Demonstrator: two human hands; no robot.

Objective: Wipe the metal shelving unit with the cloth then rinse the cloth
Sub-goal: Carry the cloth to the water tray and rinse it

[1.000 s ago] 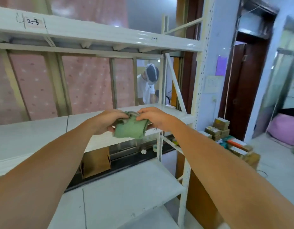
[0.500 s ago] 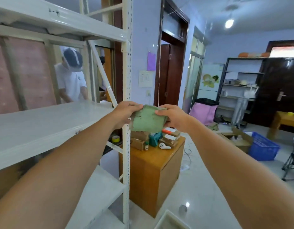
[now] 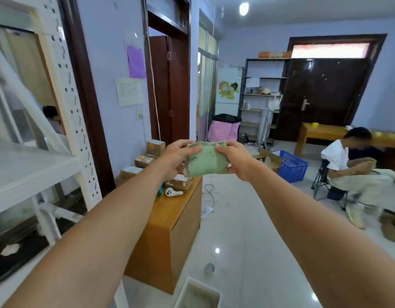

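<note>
Left hand and right hand both gripping folded green cloth, fingers curled over its top edge

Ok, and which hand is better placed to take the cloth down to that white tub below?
Left, but narrowly. The left hand and right hand each grip one side of the green cloth; the white tub lies below, between the forearms, somewhat nearer the left one.
</note>
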